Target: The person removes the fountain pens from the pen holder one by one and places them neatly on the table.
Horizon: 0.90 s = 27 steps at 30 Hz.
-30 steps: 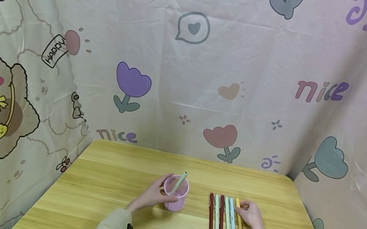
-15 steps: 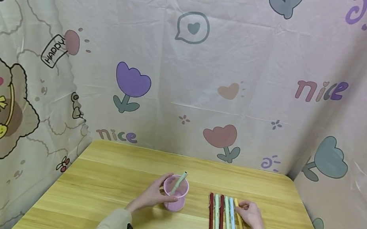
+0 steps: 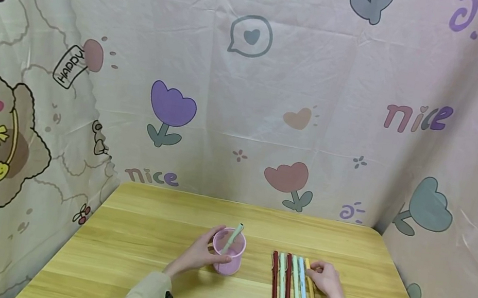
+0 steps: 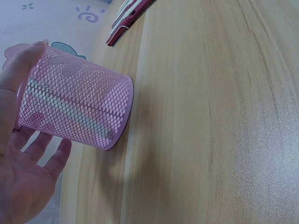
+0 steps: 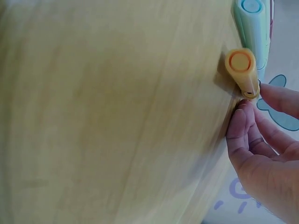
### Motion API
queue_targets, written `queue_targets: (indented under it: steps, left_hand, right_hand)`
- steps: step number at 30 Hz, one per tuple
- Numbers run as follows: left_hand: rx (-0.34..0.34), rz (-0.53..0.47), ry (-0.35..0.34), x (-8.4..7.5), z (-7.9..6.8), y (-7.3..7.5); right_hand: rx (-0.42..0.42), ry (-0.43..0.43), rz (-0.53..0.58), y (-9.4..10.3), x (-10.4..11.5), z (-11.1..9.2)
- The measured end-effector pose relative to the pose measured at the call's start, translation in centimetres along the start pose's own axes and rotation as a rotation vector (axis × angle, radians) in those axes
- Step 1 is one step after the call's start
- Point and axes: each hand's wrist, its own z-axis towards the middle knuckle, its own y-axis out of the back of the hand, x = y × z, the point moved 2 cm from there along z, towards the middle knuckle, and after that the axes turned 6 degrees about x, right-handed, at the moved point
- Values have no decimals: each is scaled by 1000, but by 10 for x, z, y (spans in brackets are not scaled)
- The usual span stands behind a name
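Observation:
A pink mesh pen cup (image 3: 227, 268) stands on the table, gripped near its rim by my left hand (image 3: 197, 255). One light green pen (image 3: 232, 238) leans inside it, its top end above the rim. On the right, my right hand (image 3: 327, 279) pinches the upper part of a yellow pen (image 5: 241, 67) between thumb and fingers. That pen lies at the right end of a row, beside a light blue pen (image 3: 303, 287). Further left in the row are two dark red pens (image 3: 274, 282) and two light green ones (image 3: 281, 283).
The wooden table (image 3: 154, 208) has a printed curtain (image 3: 234, 117) along its back and both sides. Between the cup and the row of pens lies a strip of bare wood.
The top end of the yellow pen has shifted slightly left, with the right hand's fingers at it. The left hand and the cup have stayed in place.

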Motion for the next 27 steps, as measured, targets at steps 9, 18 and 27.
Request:
queue_targets:
  steps: [9,18,27]
  left_hand:
    - [-5,4,6,-1,0,-1]
    - [-5,10,4,2,0,-1]
    - [-10,5,5,1,1,0]
  right_hand:
    - [4,10,-7,0,-1,0]
    - [2,23,-6,1,-2,0]
    - [1,27,-21,1,-1,1]
